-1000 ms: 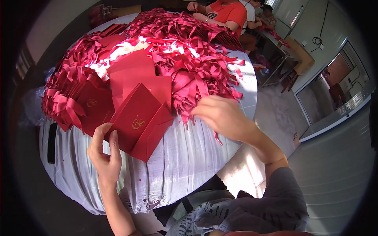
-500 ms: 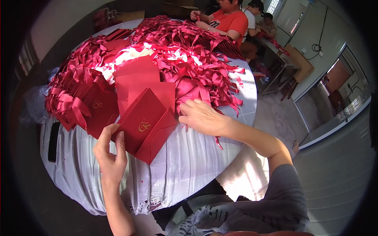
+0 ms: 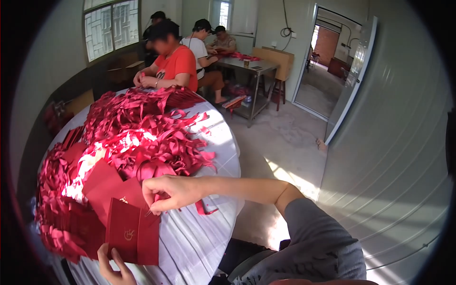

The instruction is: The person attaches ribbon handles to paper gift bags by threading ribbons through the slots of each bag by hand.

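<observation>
A red paper gift bag (image 3: 124,237) with a gold emblem lies over the near part of the table, its folded side to the right. My left hand (image 3: 113,268) pinches its lower left edge between thumb and fingers. At the bag's upper right corner, my right hand (image 3: 173,192) is closed, palm turned down. A thin, pale, slender piece (image 3: 148,213) shows at its fingertips; its kind is too small to make out. Just beyond lie flat red bags (image 3: 102,183), one partly under my right hand. Left of them is a stack of red bags with ribbons (image 3: 61,228).
Heaps of red ribbon (image 3: 142,114) cover the far part of the round table with its white cloth (image 3: 183,242). Across it sits a person in an orange-red shirt (image 3: 183,64). More people work by a metal table (image 3: 259,66) beyond, near an open door (image 3: 351,80).
The view has swung to the right and up, showing more of the room. My right hand has moved from beside the bag to its upper corner, fingers closed. The left hand keeps its hold.
</observation>
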`<state>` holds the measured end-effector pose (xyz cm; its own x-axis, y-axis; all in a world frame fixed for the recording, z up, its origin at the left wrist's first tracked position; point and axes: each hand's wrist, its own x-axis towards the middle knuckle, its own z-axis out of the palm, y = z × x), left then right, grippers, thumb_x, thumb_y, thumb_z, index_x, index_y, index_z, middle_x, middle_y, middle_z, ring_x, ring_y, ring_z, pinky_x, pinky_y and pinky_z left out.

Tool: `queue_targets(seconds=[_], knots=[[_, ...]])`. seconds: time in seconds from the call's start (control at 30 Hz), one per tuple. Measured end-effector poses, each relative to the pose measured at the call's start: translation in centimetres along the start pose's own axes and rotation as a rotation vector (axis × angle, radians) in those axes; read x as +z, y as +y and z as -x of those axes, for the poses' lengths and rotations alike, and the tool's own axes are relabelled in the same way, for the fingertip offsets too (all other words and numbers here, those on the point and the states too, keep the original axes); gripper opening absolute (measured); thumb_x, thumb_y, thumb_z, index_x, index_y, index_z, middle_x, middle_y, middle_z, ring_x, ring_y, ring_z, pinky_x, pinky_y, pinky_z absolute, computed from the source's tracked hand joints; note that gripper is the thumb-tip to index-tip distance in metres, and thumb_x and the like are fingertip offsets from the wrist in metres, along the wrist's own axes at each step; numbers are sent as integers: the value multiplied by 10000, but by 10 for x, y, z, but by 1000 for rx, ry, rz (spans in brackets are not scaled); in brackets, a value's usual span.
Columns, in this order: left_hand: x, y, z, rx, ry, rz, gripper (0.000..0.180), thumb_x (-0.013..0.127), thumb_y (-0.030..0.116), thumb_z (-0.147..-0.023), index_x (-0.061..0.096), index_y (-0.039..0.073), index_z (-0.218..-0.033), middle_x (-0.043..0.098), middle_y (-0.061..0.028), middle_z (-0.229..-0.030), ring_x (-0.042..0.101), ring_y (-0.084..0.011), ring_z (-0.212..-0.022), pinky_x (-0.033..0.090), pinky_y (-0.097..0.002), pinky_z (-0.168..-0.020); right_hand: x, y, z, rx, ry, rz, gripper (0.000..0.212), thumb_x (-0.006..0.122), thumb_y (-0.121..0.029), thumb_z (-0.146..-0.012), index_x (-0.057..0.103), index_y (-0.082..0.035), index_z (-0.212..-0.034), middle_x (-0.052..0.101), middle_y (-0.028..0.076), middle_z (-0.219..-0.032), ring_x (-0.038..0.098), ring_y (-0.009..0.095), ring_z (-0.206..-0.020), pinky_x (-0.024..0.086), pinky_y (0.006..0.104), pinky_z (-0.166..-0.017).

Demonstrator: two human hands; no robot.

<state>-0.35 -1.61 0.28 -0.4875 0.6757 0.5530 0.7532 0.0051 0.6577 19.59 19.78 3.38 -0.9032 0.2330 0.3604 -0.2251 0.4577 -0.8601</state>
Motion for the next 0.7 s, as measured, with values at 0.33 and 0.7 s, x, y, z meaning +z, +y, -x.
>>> queue_targets(seconds=[0.33,0.7], knots=[[-3,24,-8,34,-151,-44,232,604,118,-917,596,-39,-1087,666,-168,-1006,633,-228,-924,480,-280,-824,8,0,5,239,150,-327,128,569,-61,-888,449,-22,-909,583,51,-673,619,128,-580,454,242,-500],[14,-4,-38,-25,-285,269,170,515,-39,-886,596,-41,-1036,631,-129,-865,606,-155,-844,468,-272,-805,17,-9,-2,252,194,-485,146,572,16,-891,603,36,-1032,635,103,-1010,652,179,-911,546,319,-829]])
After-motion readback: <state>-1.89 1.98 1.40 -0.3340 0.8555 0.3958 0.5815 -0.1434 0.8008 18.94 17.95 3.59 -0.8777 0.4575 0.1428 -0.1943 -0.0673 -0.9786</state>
